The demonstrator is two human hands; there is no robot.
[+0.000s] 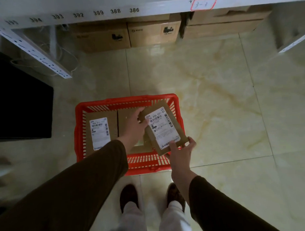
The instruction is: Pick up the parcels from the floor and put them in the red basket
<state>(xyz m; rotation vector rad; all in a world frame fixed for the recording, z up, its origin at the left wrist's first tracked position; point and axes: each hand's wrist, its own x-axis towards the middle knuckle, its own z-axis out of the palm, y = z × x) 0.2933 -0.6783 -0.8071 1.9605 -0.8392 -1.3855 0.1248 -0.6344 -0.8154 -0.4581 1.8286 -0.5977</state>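
The left hand (133,125) and right hand (182,149) grasp opposite ends of a labelled parcel (163,128), held tilted above the red basket (128,100); left of both hands, another parcel (101,133) lies inside.

— What can't you make out?
— The left hand (133,124) and held parcel (163,128) cover the middle of the red basket (112,101); whatever lies beneath is hidden.
— The labels?
— Small print too blurred to read.
— And the edges?
— The black box (16,103) runs off the left edge; the shelf (143,7) is cut at the top.
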